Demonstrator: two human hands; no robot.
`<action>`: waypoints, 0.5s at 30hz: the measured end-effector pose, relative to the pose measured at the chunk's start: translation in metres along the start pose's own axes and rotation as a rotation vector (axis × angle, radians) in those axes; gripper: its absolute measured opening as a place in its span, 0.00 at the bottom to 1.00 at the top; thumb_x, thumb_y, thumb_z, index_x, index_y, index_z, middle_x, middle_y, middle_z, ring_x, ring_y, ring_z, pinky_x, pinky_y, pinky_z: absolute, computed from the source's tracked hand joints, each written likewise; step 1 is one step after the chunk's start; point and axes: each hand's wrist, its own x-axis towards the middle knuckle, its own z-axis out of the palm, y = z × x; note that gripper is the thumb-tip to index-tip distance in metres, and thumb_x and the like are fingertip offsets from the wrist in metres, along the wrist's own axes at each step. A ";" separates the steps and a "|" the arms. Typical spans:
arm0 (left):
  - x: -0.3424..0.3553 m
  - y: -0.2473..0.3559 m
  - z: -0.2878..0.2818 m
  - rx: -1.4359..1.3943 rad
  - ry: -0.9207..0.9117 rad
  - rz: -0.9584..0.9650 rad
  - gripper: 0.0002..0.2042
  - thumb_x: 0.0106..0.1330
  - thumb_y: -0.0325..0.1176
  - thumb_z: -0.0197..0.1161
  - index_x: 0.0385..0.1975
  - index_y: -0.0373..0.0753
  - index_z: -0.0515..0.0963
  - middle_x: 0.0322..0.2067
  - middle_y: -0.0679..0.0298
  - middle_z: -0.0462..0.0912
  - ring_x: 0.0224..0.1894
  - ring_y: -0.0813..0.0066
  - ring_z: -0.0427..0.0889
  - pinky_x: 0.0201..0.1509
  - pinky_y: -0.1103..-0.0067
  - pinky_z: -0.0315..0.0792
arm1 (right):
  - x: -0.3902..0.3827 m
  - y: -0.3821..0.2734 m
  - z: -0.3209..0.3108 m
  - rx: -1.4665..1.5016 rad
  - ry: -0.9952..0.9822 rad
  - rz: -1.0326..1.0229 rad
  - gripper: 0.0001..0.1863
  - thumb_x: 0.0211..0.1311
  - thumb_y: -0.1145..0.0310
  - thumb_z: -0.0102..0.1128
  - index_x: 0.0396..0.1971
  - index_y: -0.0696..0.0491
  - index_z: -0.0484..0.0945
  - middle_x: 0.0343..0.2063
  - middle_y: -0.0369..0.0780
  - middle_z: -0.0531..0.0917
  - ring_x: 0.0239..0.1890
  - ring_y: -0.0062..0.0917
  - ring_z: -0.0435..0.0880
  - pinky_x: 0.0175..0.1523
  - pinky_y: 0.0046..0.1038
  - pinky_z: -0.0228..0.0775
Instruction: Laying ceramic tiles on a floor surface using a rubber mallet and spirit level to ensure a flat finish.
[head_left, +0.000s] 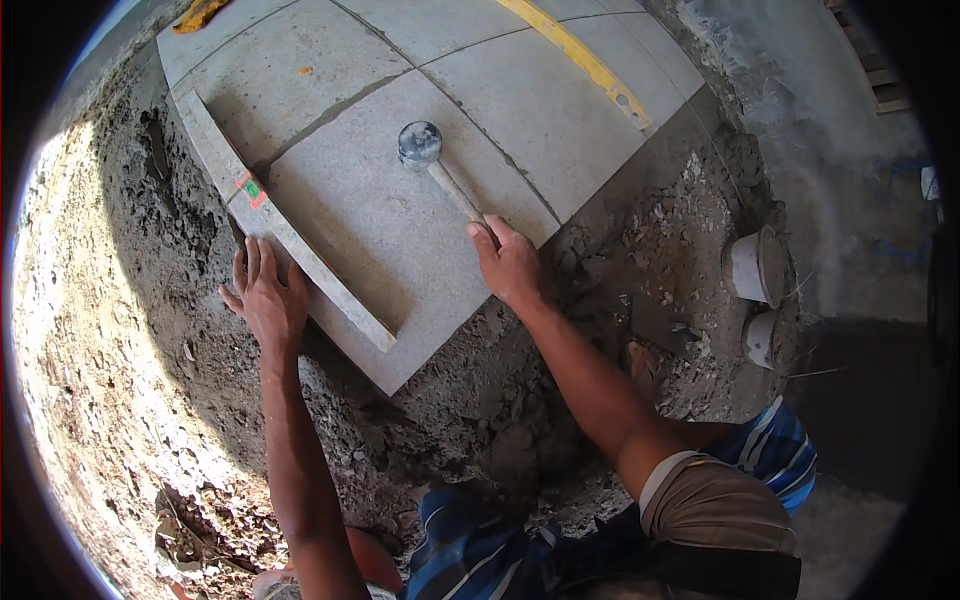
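Observation:
A pale spirit level (pixel 310 270) with a green vial lies along the left side of a grey speckled tile (pixel 350 200). My left hand (pixel 270 300) is at that tile's left edge, beside the level, with its fingers apart and holding nothing. My right hand (pixel 505 260) grips the wooden handle of a round-headed mallet (pixel 420 145), whose dark, dusty head is over the middle of the tile.
More laid tiles (pixel 480 70) carry a yellow straightedge (pixel 575 60) and a yellow tool (pixel 200 12). Two round containers (pixel 750 265) sit in rubble at the right, by a concrete surface (pixel 835 170). Rough soil (pixel 100 320), partly sunlit, lies at the left.

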 end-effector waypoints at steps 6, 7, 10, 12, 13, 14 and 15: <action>-0.002 0.008 0.001 -0.017 0.021 0.001 0.29 0.68 0.42 0.61 0.68 0.40 0.71 0.73 0.60 0.67 0.77 0.55 0.59 0.75 0.37 0.38 | 0.019 -0.011 0.010 0.020 0.060 -0.048 0.28 0.73 0.48 0.54 0.56 0.57 0.80 0.48 0.54 0.85 0.52 0.51 0.83 0.57 0.43 0.74; -0.003 0.009 -0.001 -0.029 0.025 0.003 0.28 0.68 0.42 0.61 0.67 0.40 0.71 0.73 0.59 0.67 0.77 0.55 0.59 0.75 0.37 0.38 | 0.023 -0.011 0.014 -0.027 0.107 -0.093 0.27 0.73 0.49 0.55 0.56 0.56 0.80 0.48 0.52 0.85 0.51 0.50 0.83 0.56 0.43 0.75; -0.006 0.009 -0.002 -0.052 0.031 -0.011 0.28 0.68 0.40 0.61 0.68 0.39 0.71 0.73 0.58 0.67 0.77 0.55 0.58 0.75 0.37 0.37 | 0.033 -0.010 0.022 -0.140 0.185 -0.202 0.24 0.72 0.51 0.57 0.56 0.53 0.82 0.45 0.47 0.83 0.50 0.45 0.82 0.52 0.42 0.75; -0.006 0.009 -0.003 -0.077 0.055 0.006 0.28 0.67 0.41 0.63 0.66 0.38 0.72 0.72 0.57 0.68 0.76 0.53 0.60 0.75 0.36 0.37 | 0.037 -0.009 0.026 -0.192 0.209 -0.243 0.22 0.71 0.52 0.58 0.55 0.51 0.82 0.43 0.44 0.82 0.48 0.43 0.81 0.50 0.42 0.75; -0.007 0.009 -0.003 -0.073 0.057 -0.001 0.28 0.67 0.41 0.63 0.66 0.38 0.72 0.72 0.57 0.68 0.76 0.53 0.60 0.75 0.36 0.37 | 0.038 -0.008 0.027 -0.247 0.235 -0.275 0.20 0.70 0.53 0.60 0.54 0.49 0.83 0.41 0.42 0.80 0.47 0.41 0.80 0.48 0.42 0.75; -0.008 0.009 -0.002 -0.081 0.052 0.001 0.28 0.67 0.41 0.63 0.66 0.38 0.72 0.72 0.57 0.68 0.76 0.52 0.60 0.75 0.36 0.37 | 0.036 -0.006 0.028 -0.243 0.231 -0.280 0.20 0.70 0.53 0.60 0.54 0.49 0.83 0.41 0.42 0.80 0.47 0.41 0.80 0.48 0.42 0.75; -0.008 0.009 -0.003 -0.085 0.048 0.001 0.28 0.67 0.41 0.63 0.66 0.38 0.72 0.72 0.56 0.68 0.76 0.52 0.60 0.75 0.36 0.37 | 0.034 -0.007 0.028 -0.244 0.234 -0.297 0.20 0.69 0.53 0.61 0.54 0.48 0.83 0.40 0.41 0.79 0.47 0.40 0.80 0.48 0.42 0.75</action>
